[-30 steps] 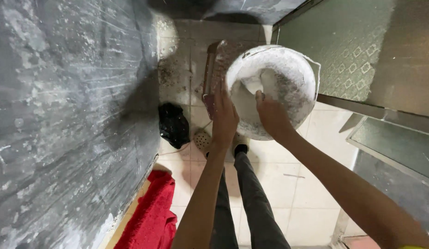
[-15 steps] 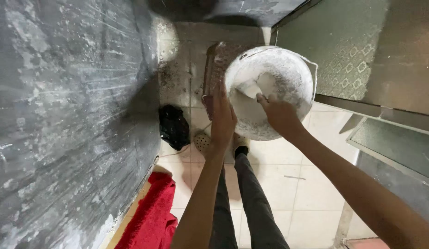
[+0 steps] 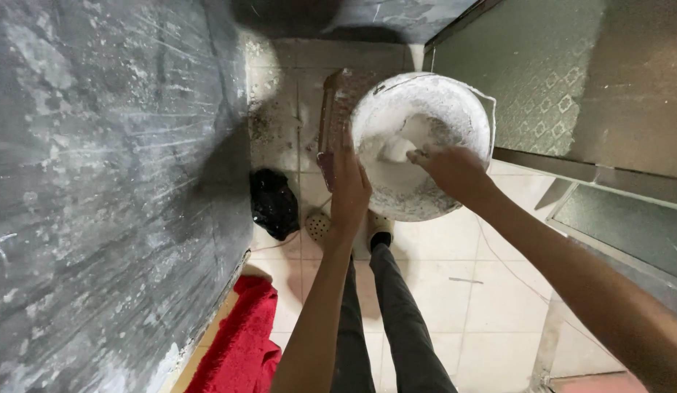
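A white putty-smeared bucket [image 3: 478,116] is held up in front of me over the tiled floor. My left hand [image 3: 349,188] lies against its left rim, fingers closed around a brown flat trowel [image 3: 334,109] that stands along the bucket's side. My right hand [image 3: 452,172] reaches inside the bucket, fingers closed on a small tool coated in white putty [image 3: 401,149]. The tool itself is mostly hidden by the putty. My legs [image 3: 393,320] in dark trousers show below.
A dark grey scraped wall [image 3: 98,196] fills the left. On the tiled floor [image 3: 491,298] lie a black bag [image 3: 273,204], a sandal [image 3: 318,227] and a red cloth [image 3: 240,342]. A green patterned glass door [image 3: 564,80] stands on the right.
My right hand has shifted a little to the right inside the bucket and turned, dragging putty. The left hand and the trowel have stayed in place.
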